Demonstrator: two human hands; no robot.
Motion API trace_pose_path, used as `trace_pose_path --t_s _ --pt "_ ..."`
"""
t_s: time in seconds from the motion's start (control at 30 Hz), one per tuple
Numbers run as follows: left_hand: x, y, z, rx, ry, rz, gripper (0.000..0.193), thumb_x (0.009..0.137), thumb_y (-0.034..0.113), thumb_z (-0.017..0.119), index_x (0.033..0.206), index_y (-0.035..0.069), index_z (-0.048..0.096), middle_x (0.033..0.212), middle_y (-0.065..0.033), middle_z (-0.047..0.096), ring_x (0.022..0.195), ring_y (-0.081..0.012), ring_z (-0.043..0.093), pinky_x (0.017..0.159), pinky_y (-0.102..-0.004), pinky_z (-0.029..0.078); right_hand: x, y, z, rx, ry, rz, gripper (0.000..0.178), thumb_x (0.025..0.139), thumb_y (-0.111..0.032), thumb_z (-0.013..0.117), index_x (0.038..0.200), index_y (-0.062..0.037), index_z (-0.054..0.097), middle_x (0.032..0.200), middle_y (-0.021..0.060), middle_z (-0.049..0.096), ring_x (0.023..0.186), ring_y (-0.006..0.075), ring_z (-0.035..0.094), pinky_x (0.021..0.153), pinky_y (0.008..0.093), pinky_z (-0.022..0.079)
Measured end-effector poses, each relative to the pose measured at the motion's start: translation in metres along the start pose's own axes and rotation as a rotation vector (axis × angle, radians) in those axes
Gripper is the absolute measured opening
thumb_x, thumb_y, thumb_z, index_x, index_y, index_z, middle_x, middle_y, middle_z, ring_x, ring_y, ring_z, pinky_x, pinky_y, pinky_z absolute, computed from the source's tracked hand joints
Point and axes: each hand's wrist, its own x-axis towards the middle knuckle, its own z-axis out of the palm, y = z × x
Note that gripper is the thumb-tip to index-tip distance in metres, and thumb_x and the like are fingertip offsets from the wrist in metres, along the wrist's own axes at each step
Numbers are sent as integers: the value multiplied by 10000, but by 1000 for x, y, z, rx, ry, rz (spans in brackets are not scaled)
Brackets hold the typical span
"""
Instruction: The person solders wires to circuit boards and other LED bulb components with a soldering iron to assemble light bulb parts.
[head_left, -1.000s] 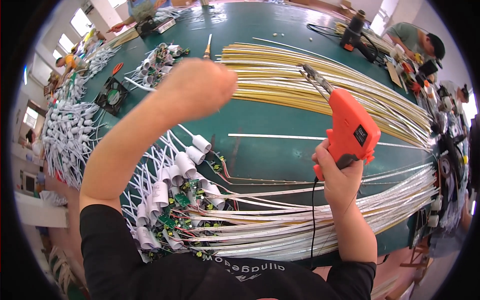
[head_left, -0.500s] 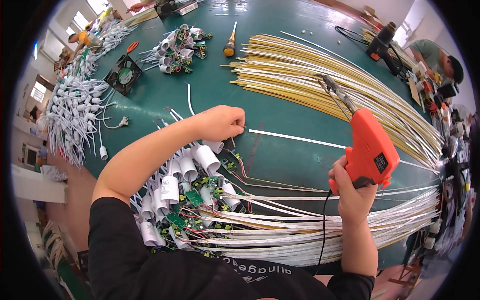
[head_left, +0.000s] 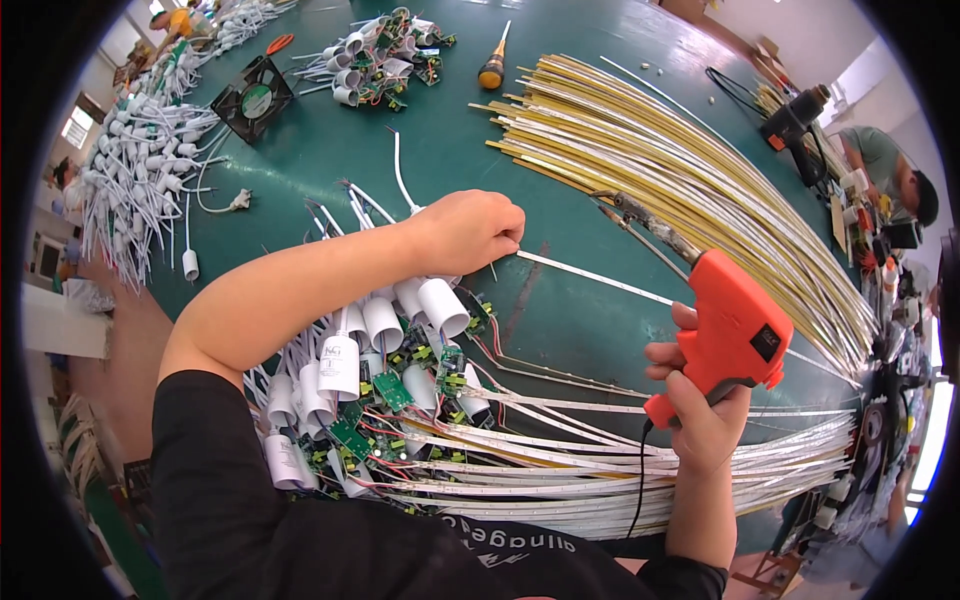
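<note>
My right hand [head_left: 710, 420] grips the handle of a red soldering gun [head_left: 735, 320], its trigger-side fingers partly loosened. The gun's darkened tip [head_left: 625, 205] points up and left, above the table. My left hand [head_left: 475, 230] is closed in a pinch at the near-left end of a thin white LED strip [head_left: 590, 274]. What the fingertips hold is hidden by the hand. Below that wrist lie white plastic lamp caps [head_left: 443, 307] with cables, and green circuit boards [head_left: 390, 390] with red and white wires.
Finished-looking strips [head_left: 620, 470] run rightward from the boards. A bundle of yellow and white strips [head_left: 690, 190] covers the far right. A screwdriver [head_left: 492, 72], a small fan [head_left: 252, 100], a heat gun [head_left: 796, 120] and piled white caps [head_left: 150, 180] lie around. Another person [head_left: 885, 165] works at right.
My left hand has shifted slightly right, up to the strip's end. The soldering gun's tip has come lower and left, and fingers of my right hand have loosened from its trigger side.
</note>
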Motion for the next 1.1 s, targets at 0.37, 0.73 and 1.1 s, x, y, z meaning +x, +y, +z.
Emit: trace_pose_path --t_s 0.37,0.73,1.1 --pt "-1 6 6 74 -12 -21 91 802 143 553 778 62 586 862 -98 605 844 -298 595 747 -405 481 -3 7 10 -72 -31 81 345 794 -23 644 1124 18 549 1016 98 623 862 134 599 752 280 491" --pt "1 4 8 82 -2 -4 83 773 147 580 756 67 593 852 -97 606 834 -297 597 735 -405 485 4 17 23 -461 -159 45 299 807 -76 661 1079 1 561 916 63 640 814 137 595 753 285 476" --pt "4 1 8 47 -24 -50 100 753 159 594 764 60 601 858 -111 614 828 -311 592 727 -413 478 4 22 22 -465 -199 89 312 808 -86 662 1087 -8 546 904 70 643 805 164 611 748 296 479"
